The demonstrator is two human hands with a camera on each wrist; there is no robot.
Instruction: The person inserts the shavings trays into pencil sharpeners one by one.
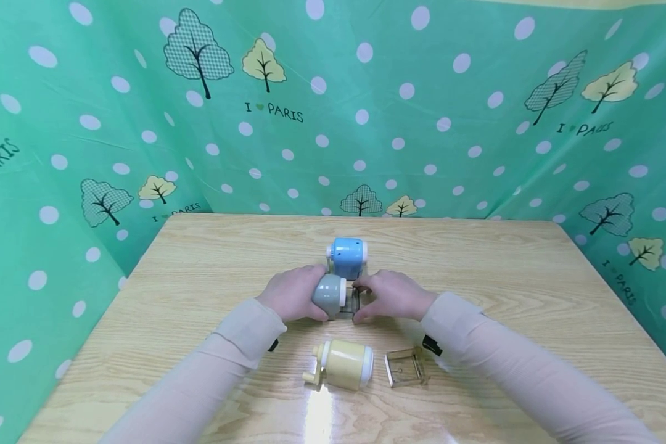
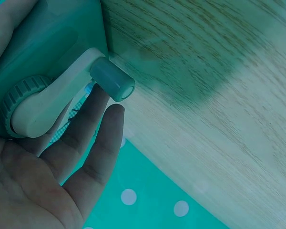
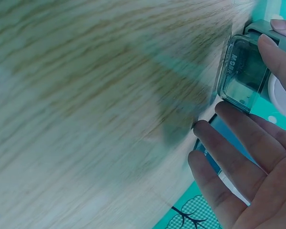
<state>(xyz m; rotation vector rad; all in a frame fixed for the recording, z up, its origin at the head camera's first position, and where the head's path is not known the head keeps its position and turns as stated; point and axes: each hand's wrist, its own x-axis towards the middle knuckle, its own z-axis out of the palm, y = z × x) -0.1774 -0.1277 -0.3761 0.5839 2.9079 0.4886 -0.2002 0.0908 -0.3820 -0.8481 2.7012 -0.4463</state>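
Note:
A grey-green crank pencil sharpener (image 1: 328, 296) sits mid-table in the head view, and my left hand (image 1: 291, 293) grips its body from the left. Its crank (image 2: 62, 95) shows in the left wrist view beside the palm, with two fingers extended past the handle. At the sharpener's right side is a clear shavings drawer (image 3: 243, 71), pinched between the thumb and fingers of my right hand (image 1: 394, 296). The drawer juts out from the low part of the body; how far it reaches inside is hidden.
Just behind stands a blue pencil sharpener (image 1: 348, 256). Nearer me, a yellow sharpener (image 1: 345, 364) lies with its crank to the left, and a separate clear brownish drawer (image 1: 405, 368) rests to its right. A green dotted curtain (image 1: 361, 148) hangs around the wooden table (image 1: 505, 277).

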